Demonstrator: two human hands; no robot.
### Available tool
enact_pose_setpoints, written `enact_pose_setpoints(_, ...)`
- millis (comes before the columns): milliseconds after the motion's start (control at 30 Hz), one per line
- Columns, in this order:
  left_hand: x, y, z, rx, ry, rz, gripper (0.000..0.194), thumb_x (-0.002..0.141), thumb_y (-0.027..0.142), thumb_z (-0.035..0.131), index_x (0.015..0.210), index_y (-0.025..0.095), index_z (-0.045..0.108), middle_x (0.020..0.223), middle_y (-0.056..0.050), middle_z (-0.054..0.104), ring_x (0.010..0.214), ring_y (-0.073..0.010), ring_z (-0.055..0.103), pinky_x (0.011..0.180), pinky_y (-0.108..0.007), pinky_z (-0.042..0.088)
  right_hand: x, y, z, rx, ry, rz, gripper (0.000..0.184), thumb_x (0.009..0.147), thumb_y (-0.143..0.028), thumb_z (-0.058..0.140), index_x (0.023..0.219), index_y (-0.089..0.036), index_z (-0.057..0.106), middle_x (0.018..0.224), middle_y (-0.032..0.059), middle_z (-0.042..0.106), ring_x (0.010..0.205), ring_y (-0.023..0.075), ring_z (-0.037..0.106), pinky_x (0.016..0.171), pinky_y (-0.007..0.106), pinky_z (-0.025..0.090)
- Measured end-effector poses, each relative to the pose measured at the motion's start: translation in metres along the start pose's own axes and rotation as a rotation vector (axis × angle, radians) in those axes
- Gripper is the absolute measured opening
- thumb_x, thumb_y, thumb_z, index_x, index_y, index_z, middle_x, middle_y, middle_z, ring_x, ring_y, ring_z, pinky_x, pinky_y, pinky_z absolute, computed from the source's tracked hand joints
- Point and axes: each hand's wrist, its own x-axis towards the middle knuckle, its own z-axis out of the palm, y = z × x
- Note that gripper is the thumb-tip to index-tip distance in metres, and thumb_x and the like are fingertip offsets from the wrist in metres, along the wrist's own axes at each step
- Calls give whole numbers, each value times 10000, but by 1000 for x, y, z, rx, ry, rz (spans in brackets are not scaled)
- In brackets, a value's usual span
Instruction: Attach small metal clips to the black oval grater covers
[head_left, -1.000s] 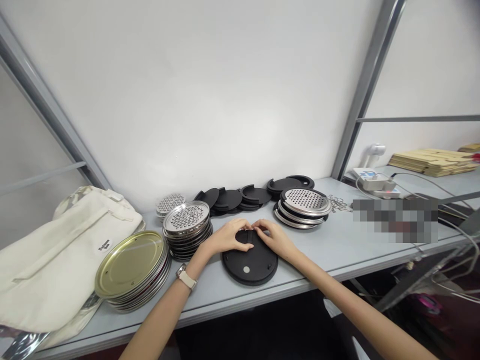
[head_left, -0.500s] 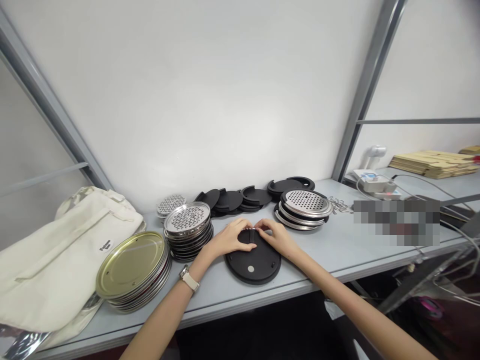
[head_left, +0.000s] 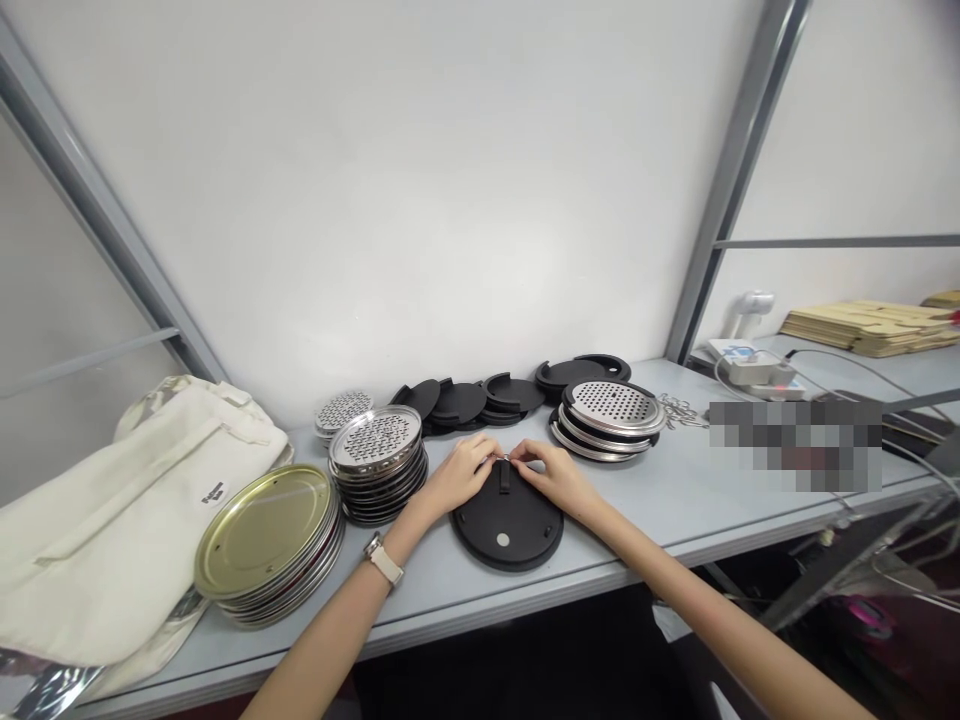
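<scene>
On the grey table (head_left: 675,500), close to its near edge and right in front of the person, lies a black round disc (head_left: 508,521), flat and matte, with a raised rim, a small pale dot near its 6 o'clock side and a short slot running in from its 12 o'clock edge. Both hands meet at that 12 o'clock edge: the left hand (head_left: 459,475) rests its curled fingers on the disc's 10 o'clock side, and the right hand (head_left: 551,473) sits at 2 o'clock, the fingertips of both pinched together around a small metal ring (head_left: 502,459) over the slot; each grip is nearly closed, though how firmly it holds the ring cannot be told. A pale-strapped watch (head_left: 383,560) sits on the left wrist. At 9 o'clock from the disc stands a stack of perforated steel plates (head_left: 375,445), and farther out a stack of gold-toned lids (head_left: 264,520) beside a cream cloth bag (head_left: 112,510). At 1 o'clock lies another stack of perforated plates (head_left: 611,410), with loose black discs (head_left: 480,397) along the wall. Compared with a second ago, the fingertips have drawn closer together at the slot, uncovering more of the disc's top.
</scene>
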Motion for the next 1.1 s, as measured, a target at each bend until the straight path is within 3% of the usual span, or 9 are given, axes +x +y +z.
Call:
enact_pose_setpoints(667,0,1,0,47,2,37,177,911,156,430,1021,198,562,1025,-39,638,986,-194,560,888,-338,370,0,1,1,46,45,-53,82,854,-208,485,904,-205,550,877,40,638,843,185,632,814,343,503)
enact_pose_setpoints(1100,0,4,-1,134,-4,14,112,873,170,455,843,195,559,893,-31,579,879,-192,523,845,-338,357,-1,-1,0,-59,9,-101,101,880,-218,506,878,-198,605,882,53,637,853,196,598,805,343,484)
